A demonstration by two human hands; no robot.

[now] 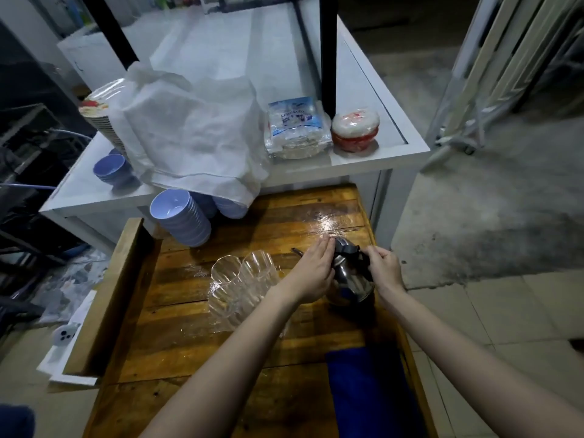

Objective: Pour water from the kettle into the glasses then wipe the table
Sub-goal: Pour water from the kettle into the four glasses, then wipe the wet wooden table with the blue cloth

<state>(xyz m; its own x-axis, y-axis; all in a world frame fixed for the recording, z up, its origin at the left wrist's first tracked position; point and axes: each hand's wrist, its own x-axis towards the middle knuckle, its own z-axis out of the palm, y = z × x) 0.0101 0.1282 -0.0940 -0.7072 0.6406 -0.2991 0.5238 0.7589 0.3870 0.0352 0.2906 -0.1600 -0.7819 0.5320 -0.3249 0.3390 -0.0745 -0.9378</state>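
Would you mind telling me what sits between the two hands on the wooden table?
In the head view, the steel kettle sits between them: the left hand rests against its side, the right hand holds its black handle.

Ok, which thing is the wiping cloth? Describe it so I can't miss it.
Start at the wooden table. On its near right edge, below the steel kettle, lies a blue cloth. It's the only deep-blue soft thing there; the glasses are clear.
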